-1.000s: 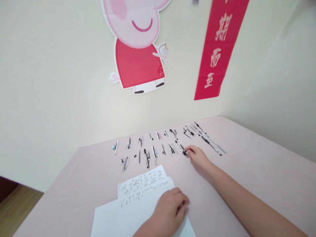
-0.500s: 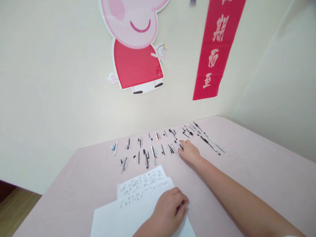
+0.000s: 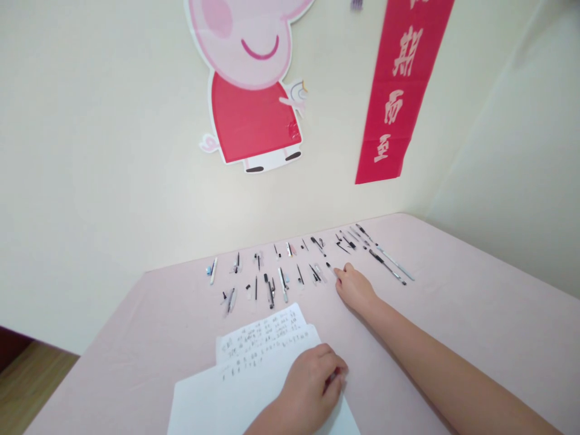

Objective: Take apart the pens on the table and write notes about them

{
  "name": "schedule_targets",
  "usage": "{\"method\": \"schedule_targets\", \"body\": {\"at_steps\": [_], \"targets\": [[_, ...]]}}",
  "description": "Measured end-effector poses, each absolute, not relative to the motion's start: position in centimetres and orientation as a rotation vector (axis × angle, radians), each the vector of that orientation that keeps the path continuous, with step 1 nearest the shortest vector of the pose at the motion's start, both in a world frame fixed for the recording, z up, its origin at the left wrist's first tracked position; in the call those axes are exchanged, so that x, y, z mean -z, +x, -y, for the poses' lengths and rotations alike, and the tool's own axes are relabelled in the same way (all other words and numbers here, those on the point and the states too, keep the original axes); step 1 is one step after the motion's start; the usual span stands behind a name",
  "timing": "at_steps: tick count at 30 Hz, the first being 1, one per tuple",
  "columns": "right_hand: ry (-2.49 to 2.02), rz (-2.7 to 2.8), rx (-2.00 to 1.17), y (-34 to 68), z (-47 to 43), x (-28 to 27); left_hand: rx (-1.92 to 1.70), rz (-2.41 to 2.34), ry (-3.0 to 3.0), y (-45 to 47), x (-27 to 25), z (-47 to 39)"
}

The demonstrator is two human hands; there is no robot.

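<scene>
My right hand (image 3: 356, 290) reaches across the table, fingers closed on a small pen (image 3: 331, 268) whose dark tip sticks out past the fingertips. The rest of that pen is hidden by the hand. My left hand (image 3: 312, 386) rests curled on the white sheet of paper (image 3: 212, 399); a thin thing shows between its fingers, too covered to name. Beside the right hand lie black pen parts and a clear tube (image 3: 316, 273). A second sheet with handwriting (image 3: 267, 326) lies partly beneath the first.
Two loose rows of taken-apart pens, refills and caps (image 3: 270, 291) spread across the pink table (image 3: 122, 338). Longer pens (image 3: 387, 266) lie at the right. Behind the table stands a wall with a pink pig cutout (image 3: 254, 121) and a red banner (image 3: 399, 90).
The right hand has shifted slightly right and toward me, and the dark tip at its fingertips shows differently. The left hand stays in place on the paper.
</scene>
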State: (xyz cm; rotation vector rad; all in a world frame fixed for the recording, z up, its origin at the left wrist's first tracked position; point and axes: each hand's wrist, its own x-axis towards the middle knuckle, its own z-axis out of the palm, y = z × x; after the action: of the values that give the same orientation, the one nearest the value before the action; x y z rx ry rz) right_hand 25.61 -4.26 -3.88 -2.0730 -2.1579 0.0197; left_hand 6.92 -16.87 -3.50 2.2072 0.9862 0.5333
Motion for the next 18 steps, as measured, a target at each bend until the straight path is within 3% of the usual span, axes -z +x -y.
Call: {"method": "schedule_targets", "body": {"at_steps": [18], "targets": [[-2.150,2.184,-0.127,24.2,9.8,3.3,-0.536,-0.989,2.225,6.9,3.7,16.9]]}}
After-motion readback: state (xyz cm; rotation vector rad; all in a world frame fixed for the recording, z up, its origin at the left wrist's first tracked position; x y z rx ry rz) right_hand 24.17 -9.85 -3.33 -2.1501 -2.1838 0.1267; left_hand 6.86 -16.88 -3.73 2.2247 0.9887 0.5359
